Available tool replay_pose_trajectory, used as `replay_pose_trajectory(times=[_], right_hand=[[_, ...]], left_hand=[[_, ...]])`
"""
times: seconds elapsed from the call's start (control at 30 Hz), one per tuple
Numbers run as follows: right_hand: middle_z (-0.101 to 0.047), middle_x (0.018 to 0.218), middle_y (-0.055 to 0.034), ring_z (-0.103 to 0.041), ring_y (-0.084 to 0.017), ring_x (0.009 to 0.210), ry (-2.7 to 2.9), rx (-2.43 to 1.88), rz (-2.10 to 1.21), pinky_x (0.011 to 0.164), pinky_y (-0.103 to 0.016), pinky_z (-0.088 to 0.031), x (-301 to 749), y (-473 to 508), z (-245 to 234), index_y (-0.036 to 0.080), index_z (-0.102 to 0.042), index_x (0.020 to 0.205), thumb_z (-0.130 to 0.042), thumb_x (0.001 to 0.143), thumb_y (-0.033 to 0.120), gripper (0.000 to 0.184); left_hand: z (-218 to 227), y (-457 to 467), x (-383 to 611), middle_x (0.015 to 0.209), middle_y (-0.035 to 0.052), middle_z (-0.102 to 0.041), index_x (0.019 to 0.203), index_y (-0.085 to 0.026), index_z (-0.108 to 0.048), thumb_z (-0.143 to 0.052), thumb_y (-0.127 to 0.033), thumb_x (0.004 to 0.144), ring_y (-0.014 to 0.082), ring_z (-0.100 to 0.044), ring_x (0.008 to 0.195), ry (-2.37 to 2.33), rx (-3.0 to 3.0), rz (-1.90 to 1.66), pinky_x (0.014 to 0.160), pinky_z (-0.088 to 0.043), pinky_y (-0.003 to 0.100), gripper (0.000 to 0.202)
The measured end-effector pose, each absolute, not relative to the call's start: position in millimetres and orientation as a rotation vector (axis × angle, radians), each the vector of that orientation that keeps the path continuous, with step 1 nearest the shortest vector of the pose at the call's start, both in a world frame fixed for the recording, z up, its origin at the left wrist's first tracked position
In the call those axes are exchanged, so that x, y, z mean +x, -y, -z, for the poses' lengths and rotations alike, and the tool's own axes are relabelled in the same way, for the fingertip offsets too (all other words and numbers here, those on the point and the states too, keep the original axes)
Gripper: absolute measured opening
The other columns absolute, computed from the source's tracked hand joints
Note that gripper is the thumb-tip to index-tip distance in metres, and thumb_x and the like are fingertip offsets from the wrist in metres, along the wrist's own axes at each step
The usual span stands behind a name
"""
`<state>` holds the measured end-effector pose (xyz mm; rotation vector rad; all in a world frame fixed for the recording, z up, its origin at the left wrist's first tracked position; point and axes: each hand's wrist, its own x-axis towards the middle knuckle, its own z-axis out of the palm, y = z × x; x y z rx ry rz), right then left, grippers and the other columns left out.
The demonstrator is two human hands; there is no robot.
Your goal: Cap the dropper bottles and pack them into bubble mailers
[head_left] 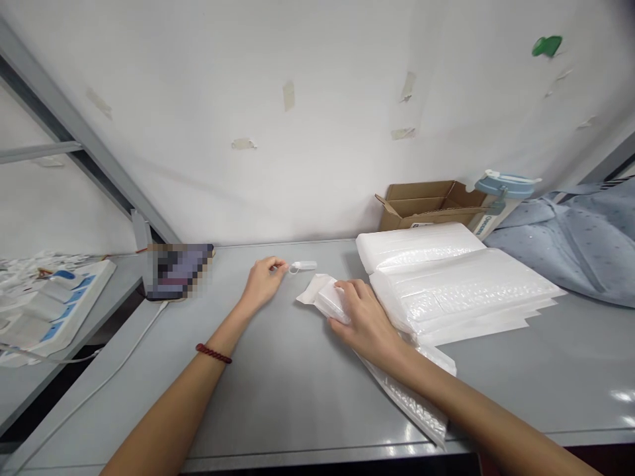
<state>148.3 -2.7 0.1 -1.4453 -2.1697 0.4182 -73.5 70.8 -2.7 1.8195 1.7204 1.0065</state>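
Note:
A small white stick-shaped piece [306, 266] with a thin loop at its left end lies on the grey tabletop near the wall. My left hand [264, 281] pinches at that loop, its thumb and fingers pressed together. To the right, my right hand [364, 317] is wrapped around a small white packet [330, 296] with a boxy shape and a paper-like flap at its far end. A white bubble mailer [411, 400] lies beneath my right wrist and forearm. Whether it is joined to the packet is hidden by my hand.
Stacked white bubble mailers [461, 284] lie right of my hands, before an open cardboard box [421, 201] and a blue-and-white device [503, 192]. Light blue fabric [580, 244] bunches at right. A phone [176, 271] with cable and a power strip [74, 311] are at left.

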Motion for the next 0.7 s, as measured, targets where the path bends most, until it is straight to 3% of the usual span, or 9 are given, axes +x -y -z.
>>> replay_pose_trajectory(times=[0.2, 0.4, 0.53, 0.6, 0.7], right_hand=[[-0.048, 0.105, -0.0107, -0.046, -0.026, 0.100, 2.164, -1.439, -0.433, 0.084, -0.040, -0.043, 150, 2, 2, 0.017, -0.045, 0.112, -0.056, 0.072, 0.017, 0.041], [-0.047, 0.107, -0.0112, -0.046, -0.026, 0.100, 2.170, -1.434, -0.429, 0.084, -0.041, -0.043, 148, 2, 4, 0.016, -0.045, 0.113, -0.056, 0.072, 0.016, 0.043], [-0.046, 0.108, -0.0118, -0.045, -0.026, 0.102, 2.179, -1.405, -0.439, 0.086, -0.041, -0.043, 148, 3, 3, 0.015, -0.045, 0.112, -0.057, 0.071, 0.015, 0.043], [-0.046, 0.109, -0.0116, -0.045, -0.026, 0.102, 2.186, -1.392, -0.457, 0.084, -0.041, -0.044, 148, 4, 2, 0.016, -0.045, 0.112, -0.057, 0.071, 0.014, 0.042], [-0.046, 0.110, -0.0110, -0.046, -0.027, 0.103, 2.196, -1.373, -0.493, 0.080, -0.040, -0.046, 147, 5, 2, 0.019, -0.044, 0.113, -0.056, 0.071, 0.015, 0.043]], left_hand=[[-29, -56, -97, 0.076, 0.0012, -0.064, 0.077, -0.017, -0.064, -0.056, -0.043, 0.076, 0.0163, -0.057, 0.067, -1.558, 1.669, -0.914, 0.062, -0.042, 0.025, 0.027], [-13, -54, -68, 0.073, 0.0018, -0.066, 0.073, -0.016, -0.070, -0.062, -0.039, 0.073, 0.0170, -0.058, 0.068, -1.343, 1.696, -0.742, 0.065, -0.043, 0.026, 0.024], [-6, -48, -48, 0.084, 0.0024, -0.066, 0.073, -0.018, -0.072, -0.061, -0.032, 0.073, 0.0170, -0.057, 0.078, -1.199, 1.720, -0.701, 0.070, -0.041, 0.025, 0.018], [-6, -45, -45, 0.084, 0.0020, -0.065, 0.075, -0.018, -0.072, -0.059, -0.031, 0.074, 0.0150, -0.055, 0.073, -1.154, 1.701, -0.670, 0.065, -0.040, 0.024, 0.018], [-7, -41, -45, 0.068, -0.0004, -0.061, 0.077, -0.017, -0.073, -0.058, -0.031, 0.075, 0.0110, -0.049, 0.058, -1.118, 1.645, -0.595, 0.052, -0.034, 0.022, 0.021]])
